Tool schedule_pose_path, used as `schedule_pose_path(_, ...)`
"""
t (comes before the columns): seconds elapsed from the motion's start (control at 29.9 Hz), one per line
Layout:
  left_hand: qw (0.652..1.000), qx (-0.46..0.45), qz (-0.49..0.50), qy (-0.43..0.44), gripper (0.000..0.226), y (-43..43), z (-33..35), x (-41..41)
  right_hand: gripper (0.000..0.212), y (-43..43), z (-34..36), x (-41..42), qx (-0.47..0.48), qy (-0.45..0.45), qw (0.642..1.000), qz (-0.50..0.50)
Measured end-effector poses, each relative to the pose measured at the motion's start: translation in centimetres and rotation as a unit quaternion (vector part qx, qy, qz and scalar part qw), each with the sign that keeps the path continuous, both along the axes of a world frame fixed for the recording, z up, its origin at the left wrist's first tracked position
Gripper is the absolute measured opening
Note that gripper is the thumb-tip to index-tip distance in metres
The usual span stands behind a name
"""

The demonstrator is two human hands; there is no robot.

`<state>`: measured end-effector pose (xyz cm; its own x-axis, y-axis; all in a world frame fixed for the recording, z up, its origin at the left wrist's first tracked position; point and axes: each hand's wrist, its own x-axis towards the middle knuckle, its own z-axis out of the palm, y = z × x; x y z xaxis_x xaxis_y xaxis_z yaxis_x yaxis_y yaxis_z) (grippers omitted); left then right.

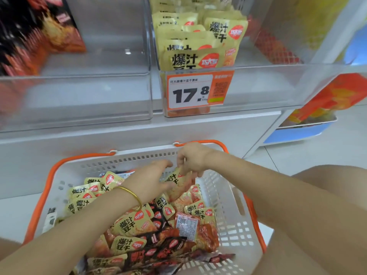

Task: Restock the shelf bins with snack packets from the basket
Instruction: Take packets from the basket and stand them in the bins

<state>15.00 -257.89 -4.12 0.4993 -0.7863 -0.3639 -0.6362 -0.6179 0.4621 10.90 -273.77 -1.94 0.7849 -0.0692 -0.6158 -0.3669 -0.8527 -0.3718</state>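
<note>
A white basket with orange handles stands on the floor below the shelf, full of yellow and black-red snack packets. My right hand pinches the top of a yellow packet at the basket's far side. My left hand, with a gold bangle on the wrist, reaches across the pile with fingers extended toward that same packet. Above, a clear shelf bin holds a row of upright yellow packets behind an orange price tag reading 17.8.
A clear bin to the left holds black-red packets at its left side. Orange-red packets lie in the bin at the right. My knee is beside the basket on the right. White tiled floor lies beyond.
</note>
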Motion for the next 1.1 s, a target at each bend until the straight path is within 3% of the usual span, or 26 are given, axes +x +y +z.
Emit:
schedule_pose_path(0.1, 0.998, -0.055, 0.018, -0.013, 0.022, -0.5, 2.4, -0.7, 0.01, 0.1, 3.7, -1.5, 0.122, -0.027, 0.99, -0.071)
schedule_pose_path(0.17, 0.994, -0.099, 0.025, -0.025, 0.008, -0.5, 4.9, -0.8, 0.01, -0.2, 5.8, -3.0, 0.135, -0.084, 0.981, -0.112)
schedule_pose_path(0.27, 0.982, -0.187, 0.031, -0.014, 0.017, -0.7, 9.9, -1.2, 0.024, -0.9, 9.1, -5.1, 0.188, -0.143, 0.961, -0.146)
schedule_pose_path(0.33, 0.967, -0.251, 0.029, -0.028, 0.013, -1.3, 13.3, -1.3, 0.015, -1.3, 11.5, -6.2, 0.253, -0.159, 0.943, -0.145)
schedule_pose_path(0.4, 0.939, -0.339, 0.039, -0.037, 0.014, -2.3, 16.0, -1.3, 0.015, -1.8, 14.1, -7.0, 0.298, -0.191, 0.922, -0.158)
schedule_pose_path(0.47, 0.885, -0.46, 0.074, -0.025, 0.015, -3.4, 18.3, -1.0, 0.021, -3.0, 17.2, -7.3, 0.331, -0.245, 0.89, -0.196)
schedule_pose_path(0.53, 0.849, -0.514, 0.095, -0.077, 0.018, -4.3, 20.2, -0.5, 0.022, -4.7, 20.1, -7.1, 0.355, -0.31, 0.844, -0.257)
schedule_pose_path(0.63, 0.89, -0.383, 0.061, -0.24, 0.032, -6.2, 21.3, 1.4, 0.005, -7.6, 22.8, -5.8, 0.304, -0.394, 0.792, -0.355)
schedule_pose_path(0.7, 0.911, -0.258, 0.017, -0.321, 0.044, -7.2, 21.1, 2.4, 0.012, -9.2, 22.7, -4.2, 0.229, -0.401, 0.801, -0.381)
schedule_pose_path(0.77, 0.905, -0.198, -0.018, -0.376, 0.04, -7.9, 20.5, 2.9, 0.013, -10.0, 21.7, -2.2, 0.168, -0.373, 0.834, -0.372)
schedule_pose_path(0.83, 0.897, -0.173, -0.03, -0.406, 0.034, -8.4, 20.0, 3.0, 0.014, -10.2, 20.4, -0.3, 0.139, -0.34, 0.858, -0.361)
schedule_pose_path(0.94, 0.883, -0.177, -0.037, -0.434, 0.036, -8.6, 19.2, 3.2, 0.026, -11.0, 18.8, 1.9, 0.127, -0.334, 0.856, -0.373)
schedule_pose_path(1.1, 0.87, -0.192, -0.038, -0.452, 0.038, -8.5, 18.4, 3.5, 0.056, -12.1, 16.7, 3.2, -0.055, -0.28, 0.885, -0.368)
